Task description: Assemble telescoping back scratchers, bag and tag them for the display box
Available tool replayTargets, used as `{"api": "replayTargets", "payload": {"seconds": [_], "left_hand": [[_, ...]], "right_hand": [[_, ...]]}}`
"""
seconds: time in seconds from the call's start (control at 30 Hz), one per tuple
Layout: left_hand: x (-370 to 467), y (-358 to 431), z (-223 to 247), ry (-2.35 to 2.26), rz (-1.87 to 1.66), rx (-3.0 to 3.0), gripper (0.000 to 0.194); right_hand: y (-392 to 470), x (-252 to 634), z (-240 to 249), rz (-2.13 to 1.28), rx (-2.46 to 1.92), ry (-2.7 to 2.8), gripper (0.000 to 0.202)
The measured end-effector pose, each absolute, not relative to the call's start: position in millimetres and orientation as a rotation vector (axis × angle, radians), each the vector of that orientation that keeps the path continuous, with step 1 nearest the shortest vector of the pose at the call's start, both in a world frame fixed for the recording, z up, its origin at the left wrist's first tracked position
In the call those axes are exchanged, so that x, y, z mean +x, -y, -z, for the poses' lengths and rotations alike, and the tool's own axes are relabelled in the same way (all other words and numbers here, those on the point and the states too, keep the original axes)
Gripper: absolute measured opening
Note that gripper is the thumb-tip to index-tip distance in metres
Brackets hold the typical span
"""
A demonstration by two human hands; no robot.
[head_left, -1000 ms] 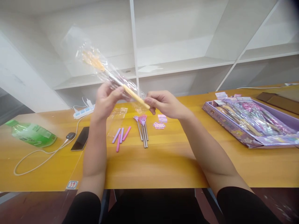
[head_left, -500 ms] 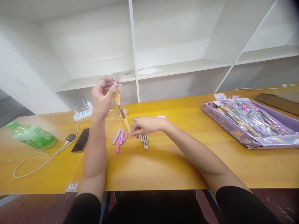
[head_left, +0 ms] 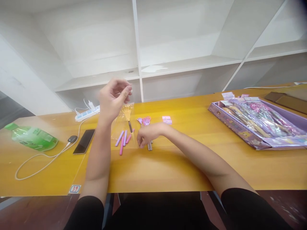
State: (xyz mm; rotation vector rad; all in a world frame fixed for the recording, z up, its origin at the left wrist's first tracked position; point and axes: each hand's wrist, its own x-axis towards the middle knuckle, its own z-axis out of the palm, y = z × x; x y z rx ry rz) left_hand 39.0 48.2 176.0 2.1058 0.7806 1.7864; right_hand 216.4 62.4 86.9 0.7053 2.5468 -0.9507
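Note:
A yellow hand-shaped back scratcher point(head_left: 129, 124) with a metal middle section appears blurred between my hands, its head inside a clear plastic bag point(head_left: 131, 108). My left hand point(head_left: 115, 99) is raised just above the bag, fingers curled toward the thumb. A tiny shiny bit shows at its fingertips; I cannot make it out. Beside the scratcher's lower end, my right hand point(head_left: 151, 132) hangs with fingers bent down and slightly apart, seemingly off it. It partly covers several scratchers with pink and purple heads point(head_left: 146, 120) and metal rods point(head_left: 150, 147). Pink and purple tubes point(head_left: 122, 145) lie to its left.
A purple display box point(head_left: 236, 127) of bagged scratchers stands at the right. Small pink cards point(head_left: 167, 120) lie behind my right hand. To the left are a phone point(head_left: 83, 141), a green bottle point(head_left: 33, 138), a white cable point(head_left: 35, 172) and a power strip point(head_left: 87, 115).
The back scratcher has shifted right and down, and a gap now shows between its head and my left hand. My left hand moved right; my right hand sank slightly and its fingers loosened.

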Motion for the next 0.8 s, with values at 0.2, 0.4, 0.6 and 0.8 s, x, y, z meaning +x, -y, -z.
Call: {"api": "replayTargets", "payload": {"seconds": [0.2,0.4,0.6,0.8], "left_hand": [[43,-40,-175,-0.857,-1.673,2.144,0.025],[44,-40,-173,-0.879,-1.603,2.231,0.021],[45,-37,-175,-0.926,-1.590,2.261,0.020],[46,-37,-175,-0.893,-1.515,2.255,0.017]], "right_hand": [[-77,259,-113,0.677,1.206,-2.566,0.035],[-105,261,-95,0.483,1.514,-2.340,0.043],[-122,243,-60,0.488,1.547,-2.355,0.043],[-130,249,-56,0.457,1.548,-2.315,0.044]]}}
